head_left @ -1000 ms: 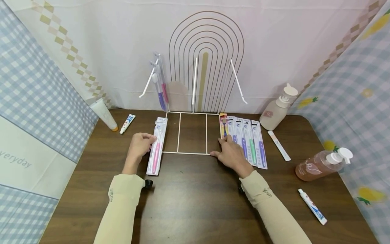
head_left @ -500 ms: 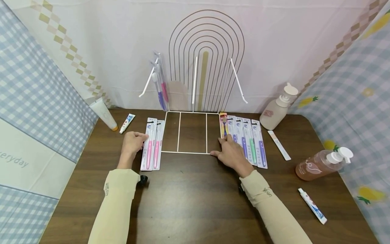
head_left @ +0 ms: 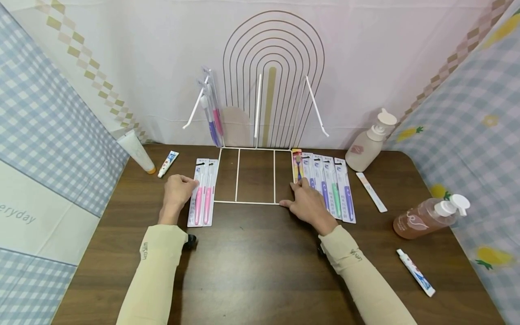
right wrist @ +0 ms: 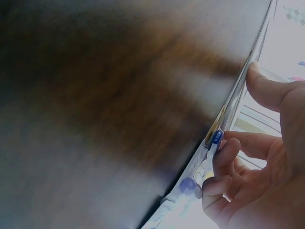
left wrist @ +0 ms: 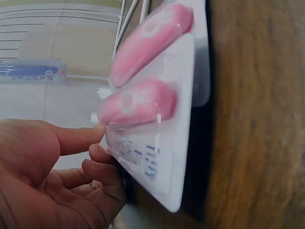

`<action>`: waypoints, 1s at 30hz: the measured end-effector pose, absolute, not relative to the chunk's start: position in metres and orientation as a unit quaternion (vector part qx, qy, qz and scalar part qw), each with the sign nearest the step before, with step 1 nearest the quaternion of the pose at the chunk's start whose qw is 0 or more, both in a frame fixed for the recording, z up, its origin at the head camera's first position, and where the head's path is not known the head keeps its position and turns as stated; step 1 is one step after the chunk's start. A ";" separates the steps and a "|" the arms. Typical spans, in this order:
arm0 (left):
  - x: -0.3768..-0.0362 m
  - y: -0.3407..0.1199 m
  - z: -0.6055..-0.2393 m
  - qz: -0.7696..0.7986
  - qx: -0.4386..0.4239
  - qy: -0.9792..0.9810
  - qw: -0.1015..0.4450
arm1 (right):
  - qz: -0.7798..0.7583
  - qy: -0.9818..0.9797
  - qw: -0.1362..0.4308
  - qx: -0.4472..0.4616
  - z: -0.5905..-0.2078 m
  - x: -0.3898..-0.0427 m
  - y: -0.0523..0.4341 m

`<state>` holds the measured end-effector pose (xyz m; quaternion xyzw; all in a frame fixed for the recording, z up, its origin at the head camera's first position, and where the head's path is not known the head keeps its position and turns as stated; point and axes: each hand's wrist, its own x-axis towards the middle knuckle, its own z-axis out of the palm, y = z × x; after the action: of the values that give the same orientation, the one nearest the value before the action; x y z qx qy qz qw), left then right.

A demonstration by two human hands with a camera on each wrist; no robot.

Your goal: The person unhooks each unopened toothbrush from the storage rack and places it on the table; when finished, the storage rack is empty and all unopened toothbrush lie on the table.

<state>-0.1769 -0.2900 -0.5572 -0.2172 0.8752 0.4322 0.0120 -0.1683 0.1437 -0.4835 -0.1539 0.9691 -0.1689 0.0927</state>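
Note:
Two packaged pink toothbrushes stand side by side at the rack's left. My left hand [head_left: 177,192] pinches the outer edge of the nearer package [left wrist: 143,109] between thumb and fingertips, and the left wrist view has both packages above the tabletop, the second pink toothbrush package [head_left: 209,194] just beyond. On the right, my right hand [head_left: 307,203] lies over the lower part of a yellow-red toothbrush package [head_left: 298,165] and its neighbours. Its thumb touches the white wire rack [head_left: 256,203] at the front corner; the fingers [right wrist: 226,150] rest loosely against the packs.
Several purple and green toothbrush packages [head_left: 336,189] lie in a row at right. Two toothbrush packages [head_left: 211,115] hang from the left hook. Around them are a pump bottle [head_left: 365,146], an amber pump bottle [head_left: 424,219], small toothpaste tubes [head_left: 416,273] and a white tube [head_left: 137,151].
My left hand has shifted left with the pinched package, and the two pink toothbrush packages, stacked together earlier, are now spread side by side. The right hand stays in place.

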 end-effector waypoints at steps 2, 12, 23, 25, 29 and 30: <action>-0.176 -0.289 -0.556 0.429 -0.219 0.876 0.012 | -0.164 0.970 0.091 -0.153 -0.483 -0.168 0.143; -0.175 -0.286 -0.555 0.424 -0.219 0.879 0.008 | -0.174 0.968 0.087 -0.159 -0.503 -0.181 0.150; -0.171 -0.283 -0.557 0.432 -0.221 0.874 -0.001 | -0.172 0.968 0.097 -0.154 -0.484 -0.169 0.144; -0.170 -0.284 -0.557 0.432 -0.220 0.875 0.000 | -0.171 0.969 0.097 -0.152 -0.484 -0.169 0.143; -0.170 -0.285 -0.556 0.432 -0.220 0.875 0.003 | -0.172 0.968 0.091 -0.157 -0.494 -0.174 0.147; -0.170 -0.285 -0.556 0.432 -0.220 0.875 0.004 | -0.171 0.969 0.089 -0.158 -0.499 -0.177 0.148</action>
<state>-0.1698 -0.2848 -0.5565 -0.2197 0.8746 0.4323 0.0037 -0.1766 0.1484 -0.4988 -0.1577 0.9685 -0.1709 0.0885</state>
